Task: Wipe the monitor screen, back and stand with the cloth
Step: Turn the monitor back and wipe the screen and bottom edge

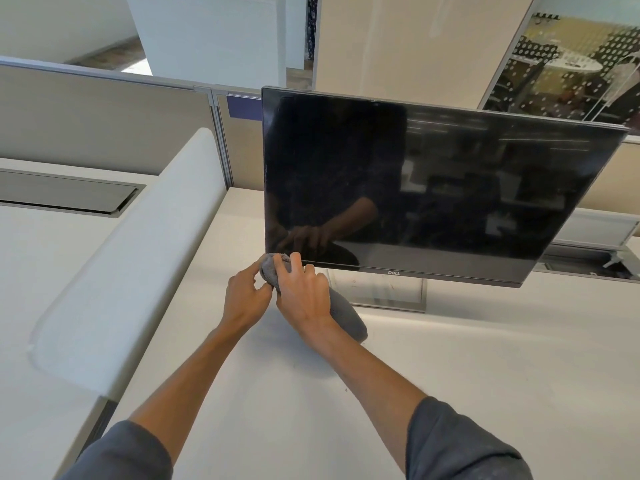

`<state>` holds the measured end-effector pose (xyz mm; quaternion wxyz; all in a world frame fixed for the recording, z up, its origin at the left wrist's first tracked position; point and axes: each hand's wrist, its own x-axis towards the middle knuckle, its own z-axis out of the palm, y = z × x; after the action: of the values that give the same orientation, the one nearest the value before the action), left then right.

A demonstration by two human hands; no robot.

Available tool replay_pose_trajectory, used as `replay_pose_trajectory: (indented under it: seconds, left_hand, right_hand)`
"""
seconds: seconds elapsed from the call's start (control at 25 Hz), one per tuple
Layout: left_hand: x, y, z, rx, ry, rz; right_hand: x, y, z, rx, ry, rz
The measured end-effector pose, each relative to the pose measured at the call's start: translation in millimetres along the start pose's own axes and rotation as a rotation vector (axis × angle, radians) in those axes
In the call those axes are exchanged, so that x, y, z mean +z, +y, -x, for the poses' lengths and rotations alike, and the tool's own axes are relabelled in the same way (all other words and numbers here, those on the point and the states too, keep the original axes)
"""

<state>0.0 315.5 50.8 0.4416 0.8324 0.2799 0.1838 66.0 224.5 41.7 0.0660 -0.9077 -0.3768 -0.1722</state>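
Observation:
A black monitor (433, 181) with a dark, switched-off screen stands on a silver stand (381, 289) at the back of the white desk. A grey cloth (346, 317) is bunched just below the screen's lower left corner. My right hand (303, 294) lies over the cloth and grips it. My left hand (246, 296) pinches the cloth's upper end from the left. Both hands hover over the desk, close to the monitor's bottom edge. The monitor's back is hidden.
The white desk (450, 375) stretches toward me. A white padded divider (138, 265) runs along the left. Beige cubicle panels (104, 116) stand behind. A grey cable hatch (62, 195) sits in the neighbouring desk at left.

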Motion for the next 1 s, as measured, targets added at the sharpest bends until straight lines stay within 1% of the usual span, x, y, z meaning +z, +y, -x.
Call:
replay_pose_trajectory:
  seconds: [0.16, 0.32, 0.4, 0.48, 0.6, 0.76, 0.88, 1.0]
  left_hand:
    - [4.8, 3.1, 6.1, -0.038, -0.007, -0.009]
    - [11.7, 5.8, 9.1, -0.096, 0.013, -0.02]
    - [12.8, 5.6, 9.6, -0.107, 0.013, -0.025]
    - [12.0, 4.7, 10.5, -0.105, 0.012, -0.033]
    - [10.2, 6.0, 10.3, -0.094, 0.009, -0.047]
    - [9.0, 7.0, 9.1, -0.093, 0.001, -0.065]
    - [8.8, 6.1, 6.6, -0.081, -0.011, -0.062]
    - [5.0, 3.6, 4.2, -0.075, -0.021, -0.055]
  right_hand:
    - [-8.5, 25.1, 3.6, -0.023, -0.018, 0.067]
    - [-21.3, 65.2, 20.1, 0.017, -0.077, 0.081]
    - [-25.4, 84.3, 28.1, 0.044, -0.111, 0.054]
    - [-27.8, 89.4, 31.9, 0.085, -0.125, -0.023]
    - [-28.7, 72.7, 25.9, 0.133, -0.15, -0.179]
    - [-23.7, 45.8, 13.4, 0.076, -0.175, -0.257]
    - [-22.4, 23.4, -1.3, -0.002, -0.209, -0.253]
    - [-22.9, 10.7, -8.7, -0.04, -0.214, -0.183]
